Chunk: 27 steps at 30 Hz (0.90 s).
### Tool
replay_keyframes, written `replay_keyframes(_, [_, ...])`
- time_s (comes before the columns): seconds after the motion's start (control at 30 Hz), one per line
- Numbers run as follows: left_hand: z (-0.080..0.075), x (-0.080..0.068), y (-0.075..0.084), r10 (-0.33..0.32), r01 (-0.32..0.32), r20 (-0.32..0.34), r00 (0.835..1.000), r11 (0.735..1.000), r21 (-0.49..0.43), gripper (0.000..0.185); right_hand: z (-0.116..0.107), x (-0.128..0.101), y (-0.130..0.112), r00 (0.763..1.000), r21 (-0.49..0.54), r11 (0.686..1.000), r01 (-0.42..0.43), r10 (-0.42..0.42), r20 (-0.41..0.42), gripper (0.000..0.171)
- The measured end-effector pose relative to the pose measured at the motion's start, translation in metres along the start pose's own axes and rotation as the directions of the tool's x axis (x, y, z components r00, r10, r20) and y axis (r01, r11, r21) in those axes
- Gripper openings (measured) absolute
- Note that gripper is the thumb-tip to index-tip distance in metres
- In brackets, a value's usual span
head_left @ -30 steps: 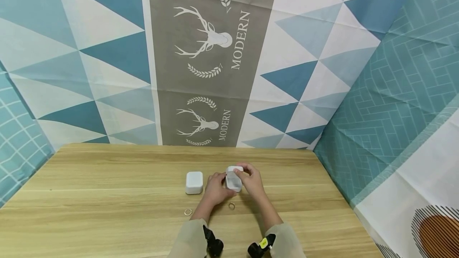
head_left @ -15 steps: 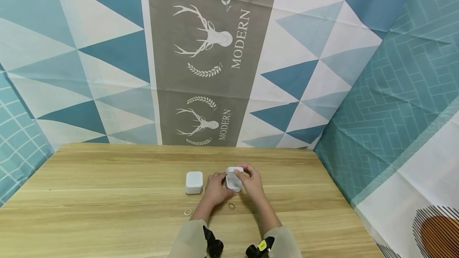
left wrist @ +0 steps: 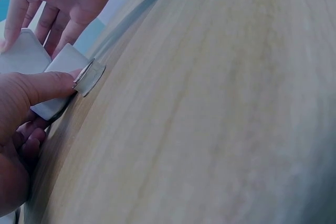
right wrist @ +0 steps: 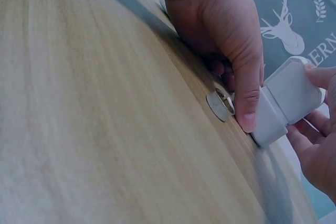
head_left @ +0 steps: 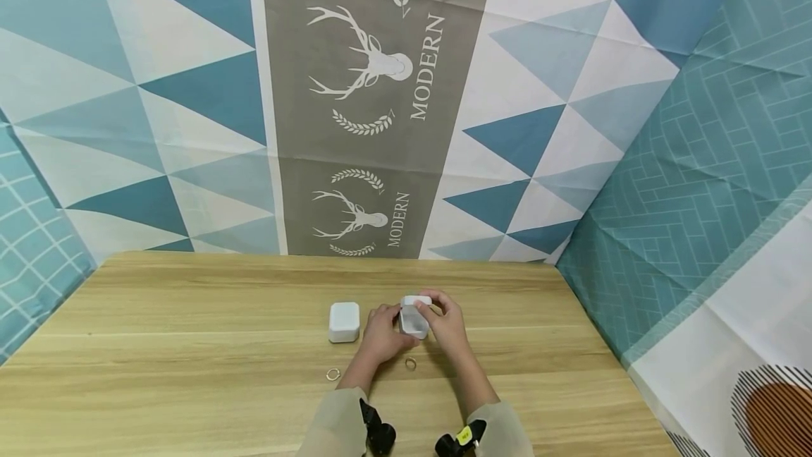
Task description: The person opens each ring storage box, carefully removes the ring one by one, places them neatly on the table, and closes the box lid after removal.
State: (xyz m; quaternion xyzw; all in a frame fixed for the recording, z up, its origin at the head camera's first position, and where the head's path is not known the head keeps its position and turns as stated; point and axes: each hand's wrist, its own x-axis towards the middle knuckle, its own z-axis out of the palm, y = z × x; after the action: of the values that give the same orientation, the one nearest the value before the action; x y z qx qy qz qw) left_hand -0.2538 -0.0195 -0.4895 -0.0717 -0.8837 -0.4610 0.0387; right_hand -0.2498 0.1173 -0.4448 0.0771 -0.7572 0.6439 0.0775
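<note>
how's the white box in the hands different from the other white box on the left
The box in the hands is open, lid raised; the left box is shut. The left hand and right hand grip the open box, while nothing touches the left box. Both are small, white, rounded and sit on the wooden table.
</note>
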Motion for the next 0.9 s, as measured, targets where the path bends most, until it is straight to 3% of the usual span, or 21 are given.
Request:
replay_keyframes(0.67, [-0.001,-0.001,0.002,-0.004,0.004,-0.003,1.0,1.0,-0.005,0.076,-0.002,-0.004,-0.002,1.0,-0.034,0.999,0.009,-0.009,0.002,0.022])
replay_keyframes(0.9, [-0.001,-0.001,0.003,-0.004,0.004,0.001,1.0,1.0,-0.015,0.076,-0.003,0.002,0.014,1.0,-0.008,1.0,0.017,-0.017,0.012,0.021])
